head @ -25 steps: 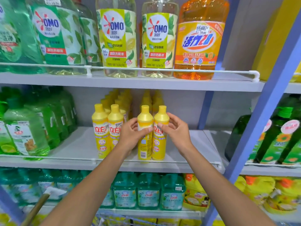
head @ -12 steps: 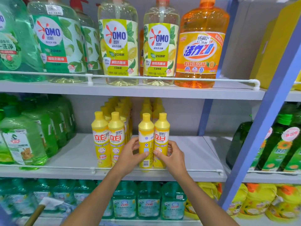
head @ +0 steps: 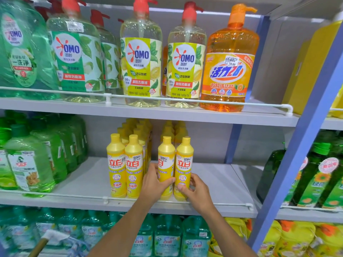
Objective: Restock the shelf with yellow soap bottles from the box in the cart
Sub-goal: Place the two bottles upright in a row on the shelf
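Left hand [head: 153, 184]: fingers wrapped round one yellow soap bottle [head: 165, 156].
Right hand [head: 197, 190]: curled round the neighbouring bottle [head: 184, 158].
Placement: both upright, touching, on middle shelf [head: 89, 180].

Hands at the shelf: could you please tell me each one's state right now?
Left hand: grips the left yellow bottle of the pair.
Right hand: grips the right yellow bottle beside it.

Left hand [head: 154, 184] and right hand [head: 198, 190] each grip 1 yellow bottle [head: 166, 158]; shelf [head: 83, 182] below.

Two upright yellow soap bottles [head: 175, 164] on the shelf [head: 222, 180].
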A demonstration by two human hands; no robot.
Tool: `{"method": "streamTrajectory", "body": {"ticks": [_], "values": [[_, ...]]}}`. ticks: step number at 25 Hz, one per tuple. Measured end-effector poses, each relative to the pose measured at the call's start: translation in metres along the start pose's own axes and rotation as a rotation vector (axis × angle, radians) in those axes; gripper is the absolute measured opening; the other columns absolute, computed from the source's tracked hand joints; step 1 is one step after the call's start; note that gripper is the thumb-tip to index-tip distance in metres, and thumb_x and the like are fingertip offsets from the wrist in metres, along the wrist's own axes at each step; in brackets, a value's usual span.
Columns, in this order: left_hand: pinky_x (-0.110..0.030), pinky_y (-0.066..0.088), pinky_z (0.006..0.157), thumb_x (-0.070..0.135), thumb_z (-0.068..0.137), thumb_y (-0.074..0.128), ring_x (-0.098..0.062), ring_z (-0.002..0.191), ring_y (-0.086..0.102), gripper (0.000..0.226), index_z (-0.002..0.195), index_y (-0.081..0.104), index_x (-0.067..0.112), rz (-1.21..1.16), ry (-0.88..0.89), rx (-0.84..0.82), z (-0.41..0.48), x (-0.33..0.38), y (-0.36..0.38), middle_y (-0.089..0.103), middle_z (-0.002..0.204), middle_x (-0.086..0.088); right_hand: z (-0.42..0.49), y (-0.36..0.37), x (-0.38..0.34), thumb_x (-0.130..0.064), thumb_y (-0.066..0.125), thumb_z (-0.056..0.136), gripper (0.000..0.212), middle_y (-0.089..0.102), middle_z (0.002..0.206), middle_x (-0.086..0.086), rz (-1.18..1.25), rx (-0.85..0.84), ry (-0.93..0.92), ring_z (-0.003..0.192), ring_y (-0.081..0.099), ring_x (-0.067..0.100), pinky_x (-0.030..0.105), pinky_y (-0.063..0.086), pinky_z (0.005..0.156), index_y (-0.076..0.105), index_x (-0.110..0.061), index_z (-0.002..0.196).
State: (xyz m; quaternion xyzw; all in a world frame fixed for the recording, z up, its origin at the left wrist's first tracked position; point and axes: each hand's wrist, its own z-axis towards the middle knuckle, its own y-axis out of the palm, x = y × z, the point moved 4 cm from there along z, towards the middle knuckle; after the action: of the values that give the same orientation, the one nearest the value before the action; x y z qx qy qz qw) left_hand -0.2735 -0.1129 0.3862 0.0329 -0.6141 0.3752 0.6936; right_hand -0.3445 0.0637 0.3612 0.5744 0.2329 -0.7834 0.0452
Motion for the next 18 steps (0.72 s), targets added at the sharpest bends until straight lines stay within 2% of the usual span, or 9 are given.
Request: {"method": "streamTrajectory", "body": {"ticks": [3,5,7,8,11,14,18], "values": [[-0.031,0.057,0.09,0.048,0.065,0.089,-0.006,0.104,0.066,0.068,0.122,0.056,0.029,-0.022,-0.012,-0.08,0.001,-0.016,0.002,0.067,0.115,0.011,0.0,0.0,0.005,-0.028,0.083,0.082,0.051,0.066,0.118,-0.016,-0.017,-0.021,0.021,0.102,0.062,-0.016,0.005,0.05,0.08,0.055,-0.026,0.125],[-0.036,0.057,0.095,0.033,0.071,0.088,-0.006,0.108,0.066,0.065,0.128,0.056,0.028,-0.047,-0.015,-0.188,-0.005,-0.025,0.001,0.068,0.119,0.007,0.002,-0.001,0.007,-0.027,0.083,0.083,0.052,0.065,0.117,-0.018,-0.027,-0.015,0.024,0.101,0.061,-0.017,0.004,0.049,0.081,0.054,-0.025,0.126],[-0.035,0.057,0.097,0.015,0.077,0.085,-0.009,0.111,0.067,0.063,0.131,0.054,0.023,-0.05,-0.028,-0.25,-0.008,-0.031,-0.002,0.069,0.121,0.004,0.004,0.0,0.008,-0.025,0.082,0.083,0.05,0.066,0.116,-0.017,-0.038,-0.016,0.018,0.101,0.06,-0.019,0.004,0.048,0.081,0.055,-0.026,0.125],[-0.035,0.057,0.096,0.015,0.076,0.086,-0.01,0.109,0.068,0.061,0.128,0.054,0.023,-0.047,-0.03,-0.254,-0.008,-0.034,-0.002,0.07,0.119,0.005,0.005,0.0,0.009,-0.026,0.083,0.083,0.05,0.066,0.116,-0.017,-0.04,-0.02,0.021,0.101,0.06,-0.019,0.004,0.049,0.081,0.055,-0.026,0.124],[-0.036,0.06,0.088,0.034,0.068,0.09,-0.007,0.098,0.069,0.057,0.115,0.058,0.027,0.024,-0.041,-0.182,-0.006,-0.036,0.003,0.07,0.109,0.008,0.005,0.006,0.012,-0.032,0.087,0.077,0.06,0.068,0.117,-0.017,-0.071,-0.03,0.012,0.103,0.064,-0.011,0.009,0.052,0.083,0.054,-0.027,0.127],[-0.037,0.059,0.082,0.058,0.055,0.083,-0.009,0.094,0.065,0.062,0.105,0.057,0.03,0.108,-0.048,-0.091,0.004,-0.043,0.011,0.066,0.102,0.007,0.008,0.01,0.013,-0.04,0.087,0.075,0.063,0.069,0.116,-0.015,-0.102,-0.008,0.012,0.103,0.066,-0.005,0.01,0.052,0.082,0.053,-0.028,0.126],[-0.037,0.06,0.078,0.045,0.059,0.093,-0.011,0.09,0.067,0.062,0.102,0.056,0.021,0.089,-0.072,-0.021,0.008,-0.038,0.014,0.069,0.098,0.007,0.012,0.012,0.014,-0.047,0.087,0.073,0.066,0.069,0.118,-0.013,-0.129,-0.007,0.022,0.104,0.066,-0.001,0.012,0.053,0.084,0.054,-0.026,0.127]]}}
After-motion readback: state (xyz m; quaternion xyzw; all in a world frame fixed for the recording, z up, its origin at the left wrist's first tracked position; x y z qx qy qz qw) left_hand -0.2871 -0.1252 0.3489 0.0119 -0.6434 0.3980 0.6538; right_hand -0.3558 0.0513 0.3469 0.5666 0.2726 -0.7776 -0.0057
